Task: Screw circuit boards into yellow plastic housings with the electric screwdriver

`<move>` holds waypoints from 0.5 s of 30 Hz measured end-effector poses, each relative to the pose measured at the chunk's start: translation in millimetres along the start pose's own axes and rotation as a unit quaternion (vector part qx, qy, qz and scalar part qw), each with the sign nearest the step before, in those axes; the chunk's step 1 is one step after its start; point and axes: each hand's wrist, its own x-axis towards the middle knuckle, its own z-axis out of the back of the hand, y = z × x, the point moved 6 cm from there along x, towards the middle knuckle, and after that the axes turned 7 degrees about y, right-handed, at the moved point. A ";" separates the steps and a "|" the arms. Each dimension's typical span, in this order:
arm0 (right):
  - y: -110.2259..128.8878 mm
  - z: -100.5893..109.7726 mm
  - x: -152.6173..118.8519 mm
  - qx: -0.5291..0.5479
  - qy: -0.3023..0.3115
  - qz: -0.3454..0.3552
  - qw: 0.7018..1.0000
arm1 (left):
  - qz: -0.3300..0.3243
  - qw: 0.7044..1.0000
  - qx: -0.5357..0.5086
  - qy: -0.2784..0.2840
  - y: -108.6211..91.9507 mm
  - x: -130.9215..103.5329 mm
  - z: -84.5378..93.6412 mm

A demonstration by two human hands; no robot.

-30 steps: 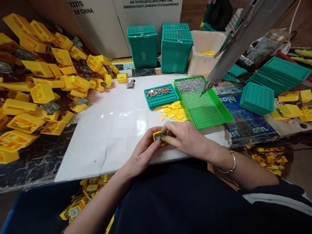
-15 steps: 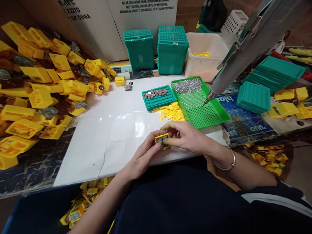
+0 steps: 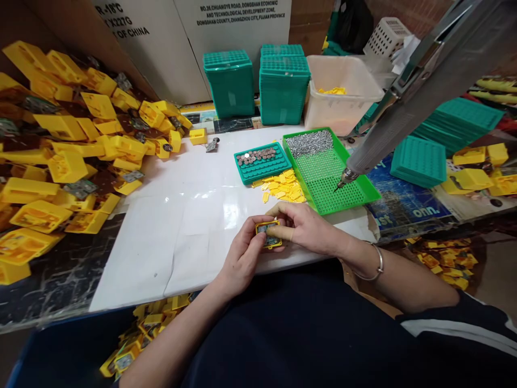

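Close to the table's front edge, a small yellow plastic housing (image 3: 271, 246) with a grey circuit board inside is held between both hands. My left hand (image 3: 243, 252) is closed around its left side, the thumb resting on the board. My right hand (image 3: 309, 229) grips the right side, with fingers pressed onto the board. Just beyond them lies a heap of flat yellow plastic pieces (image 3: 285, 187). A teal tray (image 3: 262, 175) behind the heap carries rows of button cells (image 3: 256, 156). To its right, a green perforated tray (image 3: 331, 188) holds many small silver screws (image 3: 310, 143).
An electric screwdriver (image 3: 363, 151) hangs over the green tray, bit downward. Yellow housings (image 3: 67, 164) with circuit boards are piled at left. Stacked teal trays (image 3: 229, 89) and a translucent bin (image 3: 343, 105) stand at the back. A blue bin (image 3: 68, 345) with more housings sits below the table.
The housing has tilted so its open face shows more of the circuit board. My left thumb has shifted onto the board's upper left; both hands stay in nearly the same place.
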 end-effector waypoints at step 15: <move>25.5 126.7 -43.4 -0.166 -0.288 0.142 0.932 | 0.084 0.987 -0.137 0.014 9.0 9.0 3.4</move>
